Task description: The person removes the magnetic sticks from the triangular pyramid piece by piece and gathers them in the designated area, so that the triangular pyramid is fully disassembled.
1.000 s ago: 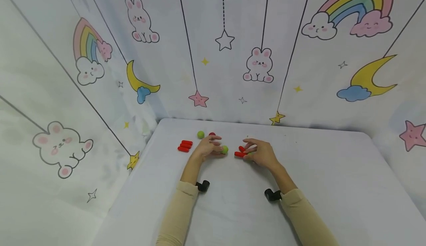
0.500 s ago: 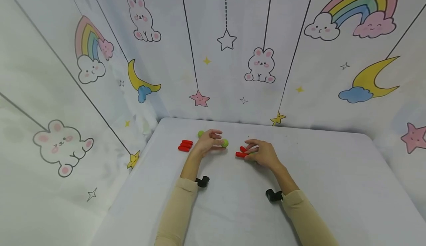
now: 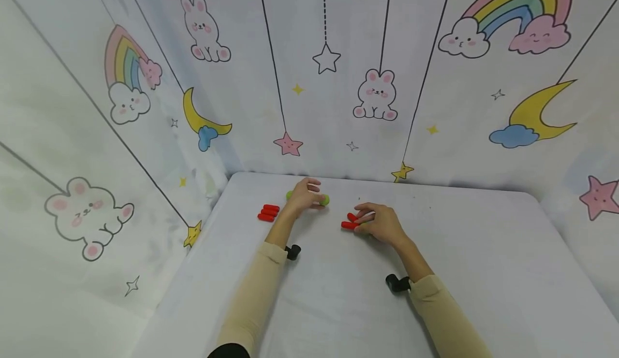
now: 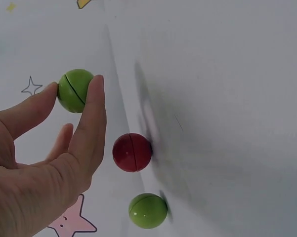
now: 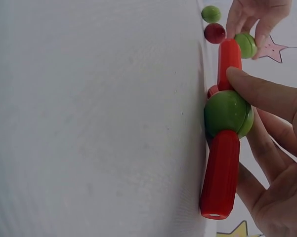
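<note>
My left hand (image 3: 303, 195) pinches a green ball (image 4: 76, 91) with a dark groove round it, between thumb and fingers. In the left wrist view a red ball (image 4: 132, 152) and a second green ball (image 4: 148, 211) lie on the white table beside that hand. My right hand (image 3: 383, 224) holds a green ball (image 5: 228, 113) with red rods on it. One red rod (image 5: 220, 175) points down in the right wrist view, another red rod (image 5: 229, 61) points up, and part of a third shows behind. In the head view, my left hand hides the red ball.
Several red rods (image 3: 268, 213) lie side by side on the table (image 3: 464, 272), left of my left hand. A white curtain (image 3: 251, 78) printed with rabbits, stars and rainbows hangs behind the table. Each wrist wears a black camera (image 3: 397, 284).
My left hand has moved away from me toward the back of the table, carrying the pinched green ball up beside the other balls. My right hand stays in place with its rods.
</note>
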The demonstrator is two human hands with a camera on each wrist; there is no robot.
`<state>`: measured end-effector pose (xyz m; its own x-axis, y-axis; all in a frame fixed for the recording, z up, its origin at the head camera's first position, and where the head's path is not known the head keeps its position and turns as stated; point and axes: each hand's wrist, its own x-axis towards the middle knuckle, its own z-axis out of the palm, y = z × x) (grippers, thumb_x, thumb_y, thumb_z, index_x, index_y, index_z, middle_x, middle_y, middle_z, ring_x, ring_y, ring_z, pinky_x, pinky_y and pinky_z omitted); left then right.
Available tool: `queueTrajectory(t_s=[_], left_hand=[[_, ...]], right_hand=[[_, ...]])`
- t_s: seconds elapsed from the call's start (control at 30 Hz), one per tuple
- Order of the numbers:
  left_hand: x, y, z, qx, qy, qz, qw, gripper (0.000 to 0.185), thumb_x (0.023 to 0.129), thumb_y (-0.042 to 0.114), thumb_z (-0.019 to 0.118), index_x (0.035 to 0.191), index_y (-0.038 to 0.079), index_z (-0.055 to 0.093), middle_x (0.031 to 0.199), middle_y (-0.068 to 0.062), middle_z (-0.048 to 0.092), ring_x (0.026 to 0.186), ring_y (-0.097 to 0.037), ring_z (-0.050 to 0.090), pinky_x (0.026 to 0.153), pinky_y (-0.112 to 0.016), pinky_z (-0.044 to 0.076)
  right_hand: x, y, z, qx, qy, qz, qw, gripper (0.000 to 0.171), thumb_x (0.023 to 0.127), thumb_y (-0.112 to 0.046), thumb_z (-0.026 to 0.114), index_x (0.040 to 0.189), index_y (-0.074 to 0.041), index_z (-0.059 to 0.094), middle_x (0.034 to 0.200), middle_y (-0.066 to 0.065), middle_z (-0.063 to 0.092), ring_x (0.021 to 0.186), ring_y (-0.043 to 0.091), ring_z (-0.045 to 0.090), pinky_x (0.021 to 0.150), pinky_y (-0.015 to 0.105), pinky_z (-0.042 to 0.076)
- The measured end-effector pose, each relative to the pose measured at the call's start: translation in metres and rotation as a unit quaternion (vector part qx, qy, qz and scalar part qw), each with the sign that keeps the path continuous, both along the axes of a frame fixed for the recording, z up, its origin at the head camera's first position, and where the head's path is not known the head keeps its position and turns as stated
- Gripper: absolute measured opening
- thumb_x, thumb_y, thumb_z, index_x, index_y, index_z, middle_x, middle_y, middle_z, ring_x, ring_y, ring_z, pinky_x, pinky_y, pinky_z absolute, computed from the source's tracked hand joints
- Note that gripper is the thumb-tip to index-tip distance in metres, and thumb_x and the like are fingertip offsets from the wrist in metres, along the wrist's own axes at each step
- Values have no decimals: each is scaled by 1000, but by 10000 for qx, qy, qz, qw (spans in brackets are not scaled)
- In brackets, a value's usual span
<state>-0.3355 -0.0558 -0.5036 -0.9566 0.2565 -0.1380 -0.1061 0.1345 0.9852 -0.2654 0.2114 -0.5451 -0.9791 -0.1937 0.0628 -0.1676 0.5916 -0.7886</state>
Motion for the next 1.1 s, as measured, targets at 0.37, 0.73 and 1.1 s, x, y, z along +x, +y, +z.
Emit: queueTrajectory(t_s=[0.37,0.73,1.1], left_hand=[[-15,11,-7,-924,587,230,9937,53,91,-5,75,139,-3,53,141,-34,50,95,-34,68,83,-45,63],[-19,21,-14,-1890,1049,451,9753,50,88,-4,75,135,-3,57,130,-26,56,101,-32,61,67,-28,62],[-20,25,-19,-2036,1158,200,9720,51,87,-9,72,135,-4,56,130,-23,57,107,-32,63,69,-28,61]], right_hand=[[1,1,3,-96,33,104,9999,56,76,-13,95,128,-9,73,104,0,77,94,17,75,79,36,59],[1,2,1,-204,93,161,9996,53,76,-12,94,125,-8,74,103,0,77,93,16,75,80,37,59],[1,2,0,-146,60,116,9998,51,76,-13,95,123,-10,75,103,-2,78,93,15,75,81,38,59]])
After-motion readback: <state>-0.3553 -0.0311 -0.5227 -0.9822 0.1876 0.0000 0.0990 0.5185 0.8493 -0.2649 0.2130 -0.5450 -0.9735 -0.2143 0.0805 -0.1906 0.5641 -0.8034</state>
